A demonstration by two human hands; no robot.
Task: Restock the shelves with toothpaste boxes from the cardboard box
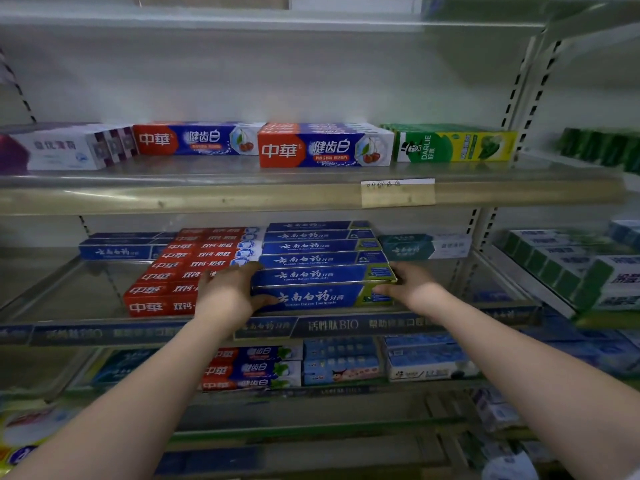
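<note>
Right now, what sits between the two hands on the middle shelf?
Head view: two blue toothpaste boxes at the front of their row span the gap. The left hand grips their left end, the right hand their right end.

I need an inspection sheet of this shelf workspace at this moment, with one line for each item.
Surface: middle shelf, holding rows of boxes.
Job's things: blue toothpaste boxes in a row from front to back; red toothpaste boxes beside them on the left; cardboard box not in view.
Clutter: nothing seen.
Grippers: left hand and right hand grip the two ends of the front blue toothpaste boxes.
Cables: nothing seen.
Surroundings: upper shelf with more boxes and a paper label on its edge.
</note>
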